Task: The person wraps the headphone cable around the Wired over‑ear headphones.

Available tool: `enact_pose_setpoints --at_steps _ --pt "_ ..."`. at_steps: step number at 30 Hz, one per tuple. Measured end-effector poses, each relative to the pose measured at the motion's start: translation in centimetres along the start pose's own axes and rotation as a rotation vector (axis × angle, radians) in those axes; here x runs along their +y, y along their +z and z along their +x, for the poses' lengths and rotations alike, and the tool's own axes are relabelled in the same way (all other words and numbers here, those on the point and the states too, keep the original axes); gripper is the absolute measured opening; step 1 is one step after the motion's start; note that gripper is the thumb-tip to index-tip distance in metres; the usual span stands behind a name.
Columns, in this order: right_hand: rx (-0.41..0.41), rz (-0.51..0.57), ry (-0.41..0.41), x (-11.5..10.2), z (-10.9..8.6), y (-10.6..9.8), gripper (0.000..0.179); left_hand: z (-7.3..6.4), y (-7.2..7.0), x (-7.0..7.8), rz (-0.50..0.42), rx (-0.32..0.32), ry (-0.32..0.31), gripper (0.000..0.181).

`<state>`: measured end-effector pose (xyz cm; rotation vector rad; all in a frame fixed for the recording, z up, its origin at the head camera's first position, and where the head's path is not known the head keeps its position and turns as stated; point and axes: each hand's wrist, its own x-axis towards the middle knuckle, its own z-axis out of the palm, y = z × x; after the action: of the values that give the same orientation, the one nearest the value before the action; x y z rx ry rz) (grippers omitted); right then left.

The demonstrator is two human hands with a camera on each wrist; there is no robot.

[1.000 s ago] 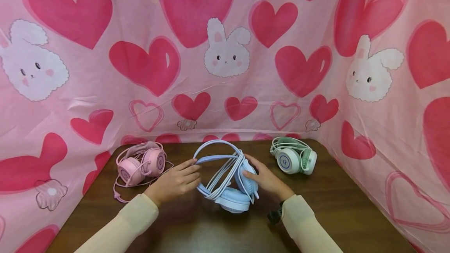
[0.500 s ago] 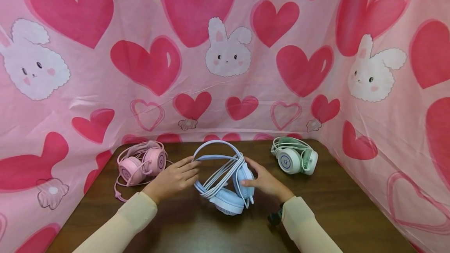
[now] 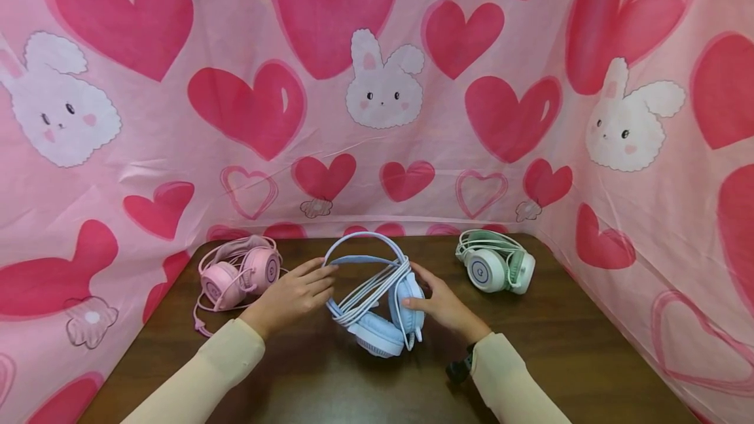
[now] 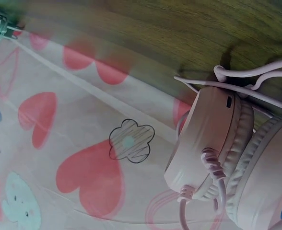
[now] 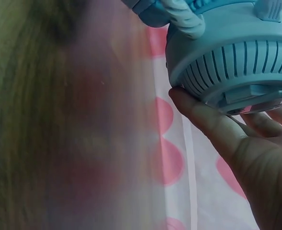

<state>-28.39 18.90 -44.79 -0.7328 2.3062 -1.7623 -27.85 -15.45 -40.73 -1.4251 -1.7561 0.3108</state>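
Starting nearest us, we see cream sleeves (image 3: 226, 358) reaching over a dark brown wooden table (image 3: 589, 352) with a dull sheen. Beyond the sleeves, the blue headphones (image 3: 379, 335) sit between both hands near the table's middle; whether they touch it we cannot tell. The left hand (image 3: 291, 296) grips the headband's side in its fingers; the right hand (image 3: 444, 303) holds an ear cup, thumb in front, fingers behind. From the right wrist, we find that cup's shell rounded and ribbed. Pale cord (image 3: 371, 293) loops across the arched band. Farther back, we see pink headphones (image 3: 218, 283) with gathered cushions at left, white-and-green headphones (image 3: 485, 270) at right. Behind everything, we face creased pink cloth (image 3: 389, 149) printed with red hearts and white rabbits.
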Motion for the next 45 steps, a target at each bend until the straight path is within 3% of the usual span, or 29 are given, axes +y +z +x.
enact_pose_setpoints --at_steps 6,12,22,30,39,45 --pt "0.049 0.039 0.013 0.4 -0.3 0.7 0.079 -0.1 0.4 0.3 -0.006 -0.010 -0.037 0.057" --pt "0.061 0.152 0.028 0.8 -0.4 1.3 0.078 -0.3 0.9 1.0 -0.008 -0.048 -0.107 0.055" --pt "0.084 0.244 0.055 1.6 -0.4 2.1 0.076 -0.6 1.3 1.9 -0.078 -0.073 -0.230 0.057" --pt "0.129 0.233 0.073 0.5 -0.3 2.3 0.072 -1.2 1.2 2.4 -0.087 -0.115 -0.283 0.055" --pt "0.181 0.239 0.071 2.0 0.4 2.6 0.069 -2.0 1.4 2.5 -0.067 -0.070 -0.306 0.055" --pt "0.284 0.143 0.069 2.2 0.4 2.1 0.068 -2.3 1.6 2.3 -0.094 -0.071 -0.338 0.053"
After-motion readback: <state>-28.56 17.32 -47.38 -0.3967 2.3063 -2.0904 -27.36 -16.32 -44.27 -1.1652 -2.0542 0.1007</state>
